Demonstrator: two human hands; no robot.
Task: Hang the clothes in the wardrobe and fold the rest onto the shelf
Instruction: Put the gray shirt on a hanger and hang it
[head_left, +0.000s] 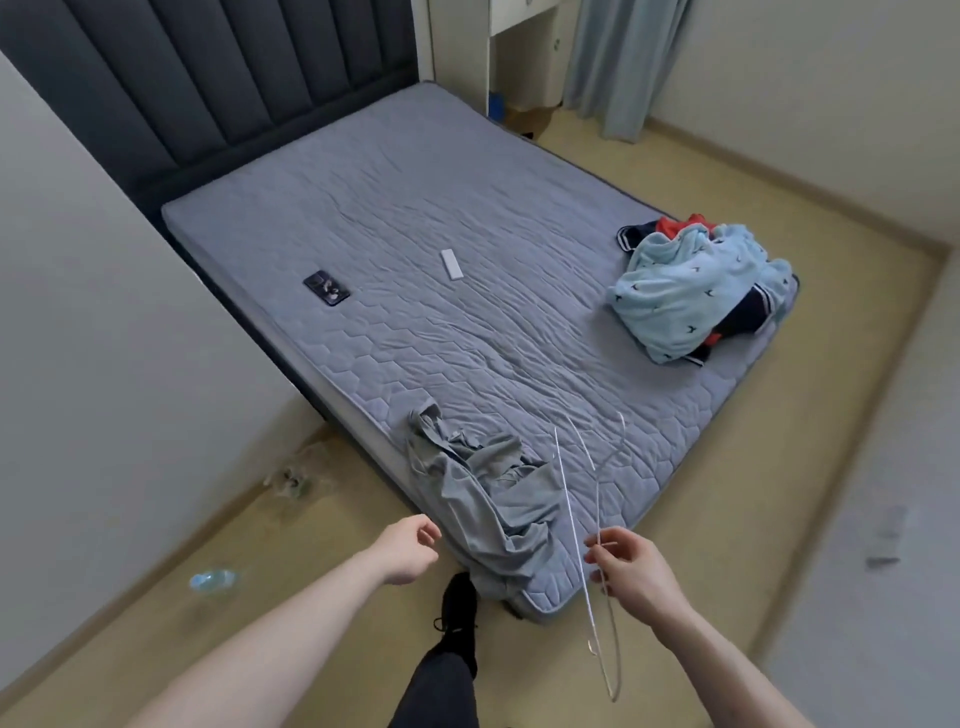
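Where beige floor surrounds it, grey mattress (415, 218), cream walls (93, 312)

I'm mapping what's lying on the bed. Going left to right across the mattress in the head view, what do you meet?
Phone → white remote → grey garment at the near corner → white wire hangers held in the right hand → light blue blanket pile.

The bed (415, 218) has a grey quilted mattress and a dark padded headboard. On it lie a phone (326, 289) near the left edge, a white remote (451, 265) mid-mattress, a heap of clothes (696, 291) topped with a light blue piece at the far right corner, and a grey garment (483, 488) draped over the near corner. The floor (727, 545) carries the bed and a plastic bottle (212, 579).
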